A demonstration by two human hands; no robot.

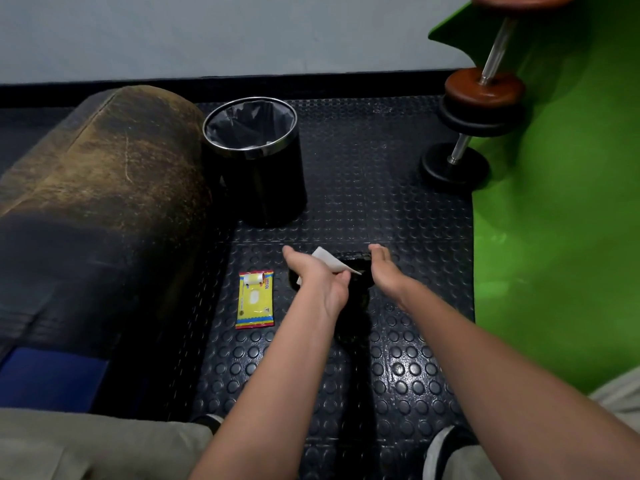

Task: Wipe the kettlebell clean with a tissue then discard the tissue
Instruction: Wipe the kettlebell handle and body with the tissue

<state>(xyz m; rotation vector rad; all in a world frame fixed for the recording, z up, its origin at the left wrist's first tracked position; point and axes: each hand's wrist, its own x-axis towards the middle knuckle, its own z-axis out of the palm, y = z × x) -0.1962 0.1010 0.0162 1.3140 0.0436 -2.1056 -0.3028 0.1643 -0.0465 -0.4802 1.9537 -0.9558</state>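
Left hand (320, 278) is doing the actual work here: your fingers are closed around a white tissue (329, 261), pressing it down on the top of the black kettlebell (353, 282), which sits on the studded rubber floor (398, 368) right between your feet. Makes sense to hold it bunched like that, a flat sheet would just slide around on the handle.

Your right hand (384, 271) sits on the other side of the kettlebell, fingers loosely curled. It looks like it's steadying the thing so it doesn't rock while you rub, though honestly the kettlebell is so dark against the mat that I can't tell if you're really gripping it or just resting there.

Handy layout too. The yellow tissue pack (255, 299) lies just to the left of the kettlebell, flap peeled open, so a second sheet is an easy grab. The bin (254, 157) with its black liner stands further out ahead, near the worn cushion (104, 174), close enough that I'd guess you can toss the tissue without getting up.
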